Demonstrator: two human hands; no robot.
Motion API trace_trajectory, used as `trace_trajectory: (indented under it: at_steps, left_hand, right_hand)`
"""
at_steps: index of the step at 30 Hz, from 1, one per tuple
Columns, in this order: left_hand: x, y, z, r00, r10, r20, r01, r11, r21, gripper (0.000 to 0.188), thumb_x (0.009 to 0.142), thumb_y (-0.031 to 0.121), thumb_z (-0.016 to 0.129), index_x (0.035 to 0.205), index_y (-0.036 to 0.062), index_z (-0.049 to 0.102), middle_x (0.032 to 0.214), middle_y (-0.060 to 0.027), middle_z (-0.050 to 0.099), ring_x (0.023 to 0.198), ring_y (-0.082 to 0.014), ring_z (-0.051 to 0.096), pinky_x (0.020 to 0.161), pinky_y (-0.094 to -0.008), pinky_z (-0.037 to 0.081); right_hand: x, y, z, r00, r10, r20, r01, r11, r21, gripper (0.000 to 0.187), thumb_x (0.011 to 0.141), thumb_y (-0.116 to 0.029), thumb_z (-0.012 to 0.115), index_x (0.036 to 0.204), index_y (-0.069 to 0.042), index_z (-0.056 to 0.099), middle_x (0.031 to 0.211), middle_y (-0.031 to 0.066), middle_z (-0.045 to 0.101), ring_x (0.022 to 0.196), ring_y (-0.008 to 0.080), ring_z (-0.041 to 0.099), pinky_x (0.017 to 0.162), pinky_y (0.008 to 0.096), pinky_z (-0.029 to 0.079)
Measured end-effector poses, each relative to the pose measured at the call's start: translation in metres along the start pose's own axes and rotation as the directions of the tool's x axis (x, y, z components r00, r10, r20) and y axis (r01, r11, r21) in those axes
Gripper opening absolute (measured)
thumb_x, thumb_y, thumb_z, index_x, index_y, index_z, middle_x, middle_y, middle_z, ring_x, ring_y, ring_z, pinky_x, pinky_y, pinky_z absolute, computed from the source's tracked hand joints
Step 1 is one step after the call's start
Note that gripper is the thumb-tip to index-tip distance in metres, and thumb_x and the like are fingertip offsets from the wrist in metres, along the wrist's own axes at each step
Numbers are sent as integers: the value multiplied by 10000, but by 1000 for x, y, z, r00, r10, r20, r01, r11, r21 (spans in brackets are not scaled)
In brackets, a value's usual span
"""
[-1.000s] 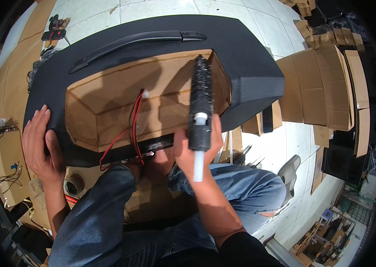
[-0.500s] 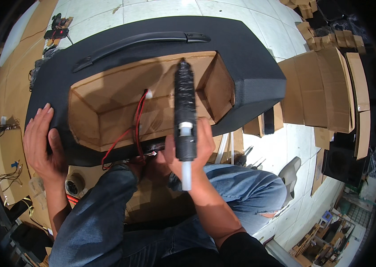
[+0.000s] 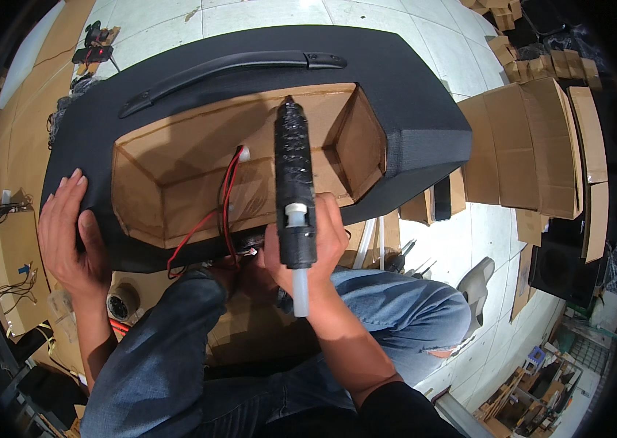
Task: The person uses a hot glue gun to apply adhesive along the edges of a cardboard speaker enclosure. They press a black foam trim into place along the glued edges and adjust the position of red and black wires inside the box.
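A black speaker cabinet point(image 3: 425, 142) lies before my knees, its handle point(image 3: 228, 73) on the far side and a wood-lined recess facing up. My left hand point(image 3: 71, 237) rests on the cabinet's left end, fingers stretched out and holding nothing. In my right hand point(image 3: 329, 237) is a black-wrapped glue gun point(image 3: 294, 157), gripped by its handle, which the body partly hides. Its nozzle points away from me toward the recess's far edge. A whitish glue stick point(image 3: 300, 292) protrudes from its rear. Red and black wires point(image 3: 228, 186) come out of the recess and hang over its near edge.
Opened cardboard boxes point(image 3: 535, 146) stand to the right. A tape roll point(image 3: 124, 301) lies near my left forearm. Beyond the cabinet's left end are a small device with a red light point(image 3: 93, 55) and a cardboard sheet point(image 3: 24, 117). Several tools point(image 3: 403, 255) lie right of the cabinet.
My right hand has shifted the glue gun slightly left, its nozzle following the recess's far edge. My left hand stays in place on the cabinet.
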State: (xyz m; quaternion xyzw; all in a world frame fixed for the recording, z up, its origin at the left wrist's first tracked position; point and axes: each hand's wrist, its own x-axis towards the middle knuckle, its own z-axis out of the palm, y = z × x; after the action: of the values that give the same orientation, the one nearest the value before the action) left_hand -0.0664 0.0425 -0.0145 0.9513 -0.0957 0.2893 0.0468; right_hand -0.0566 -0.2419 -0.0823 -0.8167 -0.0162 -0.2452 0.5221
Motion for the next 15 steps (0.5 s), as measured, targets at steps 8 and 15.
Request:
trace_trajectory:
  at_steps: [8,15]
  left_hand:
    - [-1,0,-3,1000,-8,11,8,1000,-23,278,1001,38,550,1234,-12,694,1260,-171,721,1241,-358,657,1106,-471,448]
    - [0,1,-4,999,-17,30,19,999,-38,299,990,10,540,1253,-6,681,1275,-169,717,1263,-361,644,1121,-480,434]
  right_hand:
    - [4,0,-4,998,-53,39,55,997,-59,205,668,-9,634,865,37,605,782,135,519,643,305,509,608,380,457]
    - [-4,-3,3,997,-45,68,47,998,-31,254,661,26,626,914,18,645,796,133,556,647,301,554,603,376,494]
